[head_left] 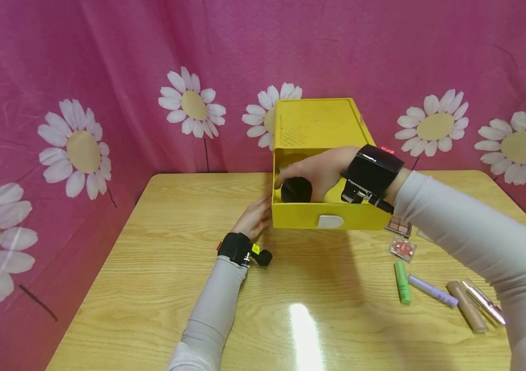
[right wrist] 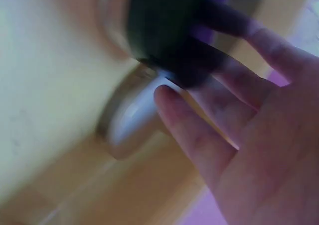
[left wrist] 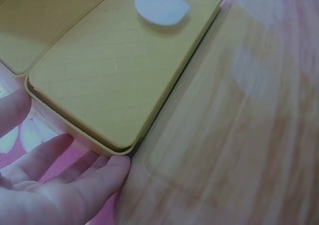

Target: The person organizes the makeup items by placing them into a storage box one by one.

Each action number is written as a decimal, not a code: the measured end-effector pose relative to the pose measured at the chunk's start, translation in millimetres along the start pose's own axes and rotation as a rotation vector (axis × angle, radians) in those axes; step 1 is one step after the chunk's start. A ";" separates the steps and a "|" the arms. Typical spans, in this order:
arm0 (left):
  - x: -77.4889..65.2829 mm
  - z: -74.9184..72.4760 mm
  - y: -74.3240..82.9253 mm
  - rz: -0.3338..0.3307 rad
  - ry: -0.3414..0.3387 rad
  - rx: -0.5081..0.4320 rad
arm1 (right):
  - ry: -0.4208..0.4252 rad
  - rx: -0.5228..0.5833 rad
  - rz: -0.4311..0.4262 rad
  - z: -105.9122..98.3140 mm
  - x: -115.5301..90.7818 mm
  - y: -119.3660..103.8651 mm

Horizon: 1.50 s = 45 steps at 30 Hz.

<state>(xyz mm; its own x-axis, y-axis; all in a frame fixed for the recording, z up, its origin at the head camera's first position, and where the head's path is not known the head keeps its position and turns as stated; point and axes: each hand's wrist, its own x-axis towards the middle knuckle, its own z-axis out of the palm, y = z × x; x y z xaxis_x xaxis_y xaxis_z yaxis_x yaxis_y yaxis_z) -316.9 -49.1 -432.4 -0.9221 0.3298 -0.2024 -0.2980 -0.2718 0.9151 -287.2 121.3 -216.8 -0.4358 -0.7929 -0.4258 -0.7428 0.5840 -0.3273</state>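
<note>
A yellow box [head_left: 321, 123] with an open front drawer stands toward the back of the table. The drawer front [head_left: 286, 216] carries a white half-round handle [head_left: 330, 221]. From above, my right hand [head_left: 321, 170] reaches into the drawer, its fingers round a dark, round-ended object [head_left: 296, 189]. That object [right wrist: 162, 21] is blurred in the right wrist view, so its kind does not show. My left hand [head_left: 255, 216] rests against the box's left side; the left wrist view shows its fingers [left wrist: 99, 187] extended along the lower corner.
Right of the box lie a palette [head_left: 399, 225], a small compact [head_left: 403, 248], a green tube [head_left: 402, 282], a lilac tube [head_left: 432, 290], a brown tube [head_left: 467, 307] and a shiny slim case [head_left: 485, 303]. A pink flowered curtain [head_left: 235, 31] hangs behind the wooden table [head_left: 175, 216].
</note>
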 end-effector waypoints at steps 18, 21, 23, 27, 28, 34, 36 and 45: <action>0.7 -4.7 -1.8 0.006 -0.007 0.007 | 0.340 -0.019 0.032 -14.8 -97.1 -8.6; 0.1 -3.9 -1.0 0.002 0.001 0.018 | 0.455 -0.048 0.068 -7.9 -116.9 0.0; 0.0 -3.4 -0.8 -0.002 0.003 0.023 | 0.520 -0.057 0.106 -3.1 -130.4 8.8; 1.7 -3.5 -0.8 -0.008 0.004 0.022 | 0.597 -0.035 0.177 7.8 -154.3 35.2; 2.4 -3.5 -0.8 -0.010 0.005 0.020 | 0.612 -0.024 0.192 10.9 -158.8 42.9; 5.0 -3.3 -1.2 -0.013 0.018 0.012 | 0.600 0.075 0.340 36.6 -178.4 90.6; 5.1 -3.1 -1.7 -0.011 0.017 0.010 | 0.554 0.113 0.414 46.8 -183.8 106.1; 4.6 -2.9 -3.1 -0.015 0.027 0.016 | 0.427 0.278 0.566 104.1 -186.7 168.8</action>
<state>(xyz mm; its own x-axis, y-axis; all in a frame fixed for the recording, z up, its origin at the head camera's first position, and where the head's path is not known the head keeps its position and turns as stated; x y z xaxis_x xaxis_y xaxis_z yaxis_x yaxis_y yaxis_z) -320.9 -49.4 -437.1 -0.9239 0.3090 -0.2255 -0.3081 -0.2520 0.9174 -278.3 385.9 -280.4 -0.9130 -0.3243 -0.2476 -0.2161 0.8991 -0.3806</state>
